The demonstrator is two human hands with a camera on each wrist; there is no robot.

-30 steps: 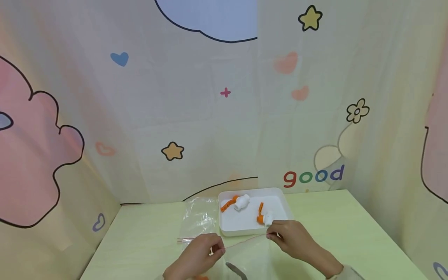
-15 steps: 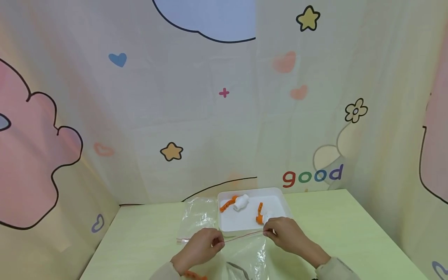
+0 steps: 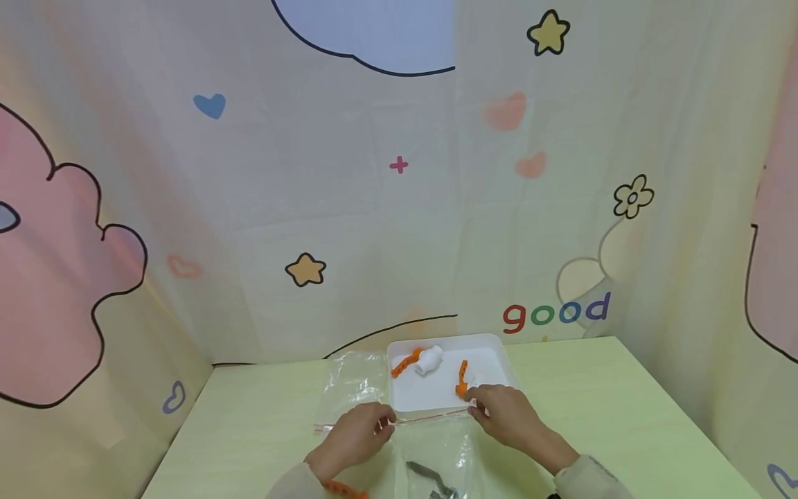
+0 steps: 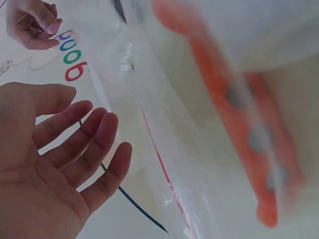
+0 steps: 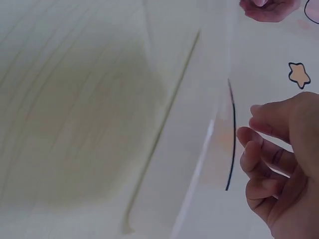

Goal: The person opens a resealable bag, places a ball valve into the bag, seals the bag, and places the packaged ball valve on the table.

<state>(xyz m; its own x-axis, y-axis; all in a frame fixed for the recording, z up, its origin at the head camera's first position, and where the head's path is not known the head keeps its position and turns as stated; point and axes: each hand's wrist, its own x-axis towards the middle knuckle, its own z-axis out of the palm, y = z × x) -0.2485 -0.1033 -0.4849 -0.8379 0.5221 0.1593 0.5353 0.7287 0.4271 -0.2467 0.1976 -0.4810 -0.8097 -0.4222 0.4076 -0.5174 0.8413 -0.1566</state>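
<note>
Both ends of the clear zip bag's red-striped mouth pinched, left hand at one corner, right hand at the other, strip stretched taut between. Bag flat on the green table, something grey inside, below the grip. White tray with orange-and-white parts just beyond the right fingers. Looks like sealing: next, probably pressing along the strip, pinch kept even.
</note>
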